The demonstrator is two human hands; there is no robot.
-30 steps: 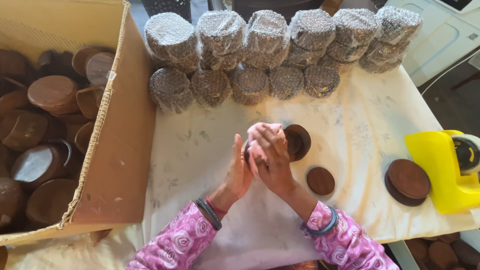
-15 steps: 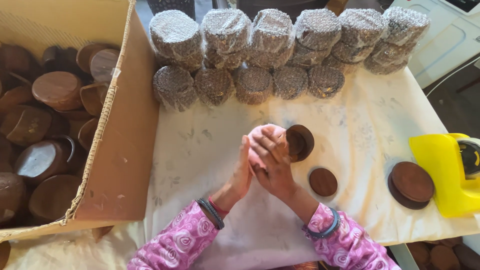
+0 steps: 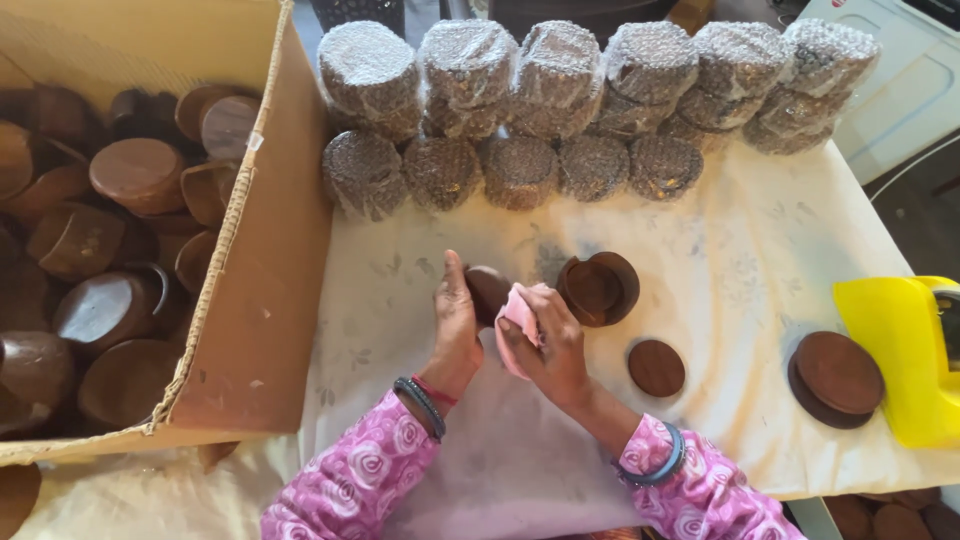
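Observation:
My left hand (image 3: pixel 458 318) holds a small round dark wooden piece (image 3: pixel 488 290) upright above the white cloth (image 3: pixel 400 300). Against that piece my right hand (image 3: pixel 545 345) presses a pink rag (image 3: pixel 518 312). Just right of my hands an open round wooden box (image 3: pixel 598 288) lies on the cloth, with a small wooden lid (image 3: pixel 656 367) below it. Both sleeves are pink with a floral print.
A big cardboard box (image 3: pixel 265 280) full of brown wooden containers stands at the left. Several bubble-wrapped round bundles (image 3: pixel 520 170) line the back of the table. A stack of wooden discs (image 3: pixel 835 377) and a yellow tape dispenser (image 3: pixel 905 350) sit at the right.
My hands have shifted slightly left and parted a little, so the wooden piece and the pink rag now show between them. The view has moved a bit.

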